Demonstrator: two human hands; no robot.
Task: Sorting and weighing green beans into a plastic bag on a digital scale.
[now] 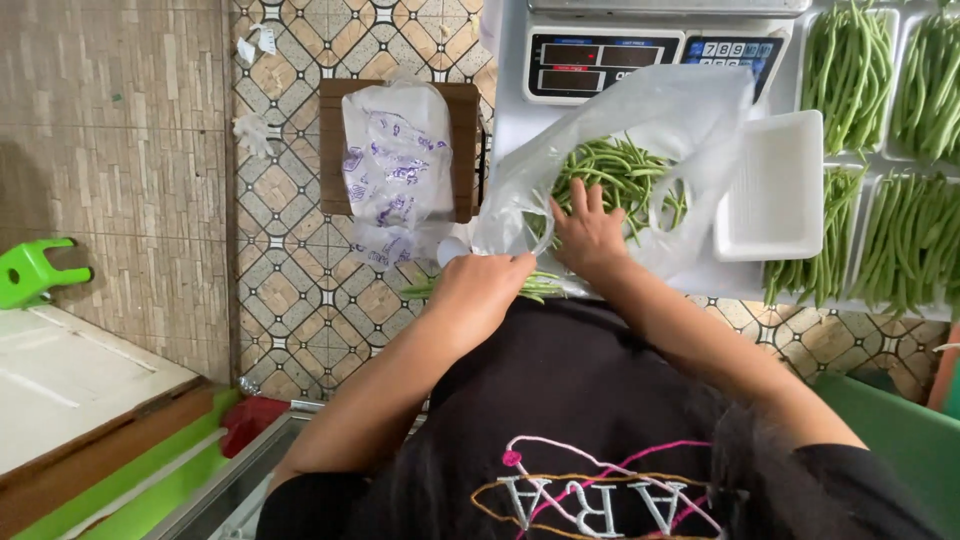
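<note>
A produce stall or shop; a digital weighing scale (pixel 640 55) stands beside foam trays of green beans (pixel 905 240)

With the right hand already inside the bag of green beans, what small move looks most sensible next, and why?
Probably closing the right hand on a bunch of the green beans and lifting it out. That hand lies flat on the pile inside the clear plastic bag, the left hand grips the bag's edge with a few beans under it, and the white tray alongside is bare.
</note>
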